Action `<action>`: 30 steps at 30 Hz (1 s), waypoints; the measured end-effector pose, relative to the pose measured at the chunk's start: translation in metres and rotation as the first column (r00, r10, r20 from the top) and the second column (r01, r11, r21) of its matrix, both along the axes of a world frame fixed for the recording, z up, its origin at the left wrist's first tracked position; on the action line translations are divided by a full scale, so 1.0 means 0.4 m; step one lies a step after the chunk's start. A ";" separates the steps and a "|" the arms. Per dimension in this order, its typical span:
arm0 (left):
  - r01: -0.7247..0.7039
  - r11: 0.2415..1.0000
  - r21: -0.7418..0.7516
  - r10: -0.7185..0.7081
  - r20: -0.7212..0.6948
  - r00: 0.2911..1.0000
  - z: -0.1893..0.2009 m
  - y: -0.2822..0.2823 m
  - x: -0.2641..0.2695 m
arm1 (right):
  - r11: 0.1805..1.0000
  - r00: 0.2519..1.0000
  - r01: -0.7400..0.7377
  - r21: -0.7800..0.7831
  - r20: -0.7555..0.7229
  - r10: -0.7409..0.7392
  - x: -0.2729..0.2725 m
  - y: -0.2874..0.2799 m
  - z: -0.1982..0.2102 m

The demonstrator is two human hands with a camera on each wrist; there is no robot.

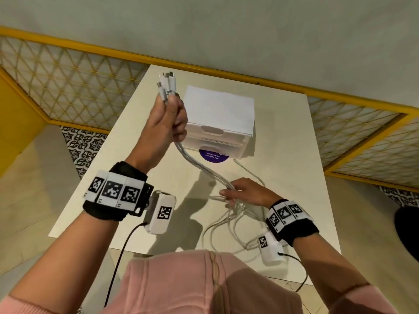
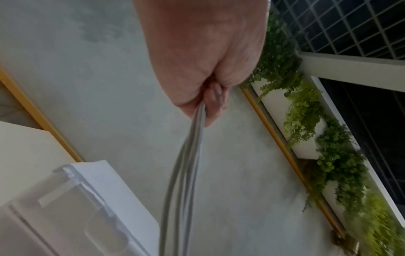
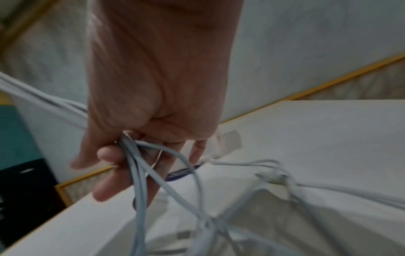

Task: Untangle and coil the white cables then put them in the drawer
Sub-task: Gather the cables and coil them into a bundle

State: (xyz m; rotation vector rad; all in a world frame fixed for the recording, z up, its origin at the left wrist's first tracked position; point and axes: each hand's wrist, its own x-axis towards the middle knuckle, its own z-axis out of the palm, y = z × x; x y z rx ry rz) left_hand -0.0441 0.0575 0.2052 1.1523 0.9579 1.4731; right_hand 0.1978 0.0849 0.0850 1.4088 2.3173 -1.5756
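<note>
Left hand (image 1: 169,118) fingers fisted round white cables (image 1: 199,166); right hand (image 1: 247,192) fingers loosely hooking them.

You get even, soft indoor light from above — hands cast crisp shadows on the table (image 1: 283,132). Head view bends at its edges. Both wrist views are dimmer and motion-blurred — cables (image 3: 140,181) and plants (image 2: 342,164) smear.
</note>
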 end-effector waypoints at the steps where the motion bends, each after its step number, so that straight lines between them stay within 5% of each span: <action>1: -0.029 1.000 -0.003 0.029 -0.003 1.000 0.000 -0.001 -0.005 | 0.999 0.999 0.039 -0.025 -0.002 -0.039 0.024 0.001 -0.014; 3: -0.040 0.999 -0.021 0.039 -0.059 0.998 -0.008 -0.003 -0.011 | 0.983 0.984 0.166 -0.079 -0.050 -0.170 0.057 0.000 -0.031; 5: -0.047 0.998 -0.033 0.035 -0.287 0.957 -0.027 -0.007 -0.007 | 0.967 0.966 0.247 -0.057 -0.069 -0.251 0.067 -0.007 -0.025; 8: 0.017 0.997 -0.069 -0.062 -0.731 0.679 -0.069 -0.012 0.024 | 0.964 0.964 0.253 0.076 -0.102 -0.245 0.045 -0.012 0.006; 10: 0.140 0.978 -0.155 -0.207 -0.818 0.538 -0.108 -0.021 0.060 | 0.960 0.973 0.216 0.176 -0.120 -0.197 0.017 -0.008 0.038; 12: 0.206 0.959 -0.197 -0.274 -0.833 0.480 -0.150 -0.026 0.092 | 0.947 0.978 0.187 0.262 -0.140 -0.154 -0.007 -0.005 0.075; 18: 0.256 0.955 -0.150 -0.278 -0.757 0.592 -0.142 -0.023 0.097 | 0.945 0.975 0.196 0.260 -0.158 -0.159 0.001 -0.004 0.132; 24: 0.032 0.994 0.105 0.052 -0.705 0.708 -0.070 -0.003 0.011 | 0.937 0.943 0.315 0.153 -0.160 -0.291 0.083 -0.015 0.087; 27: -0.080 0.978 0.193 0.183 -0.601 0.778 -0.046 -0.007 -0.022 | 0.950 0.964 0.267 0.164 -0.061 -0.260 0.124 -0.005 0.076; 30: -0.096 0.970 0.222 0.214 -0.604 0.767 -0.038 -0.019 -0.010 | 0.965 0.976 0.200 0.169 0.054 -0.212 0.150 0.008 0.077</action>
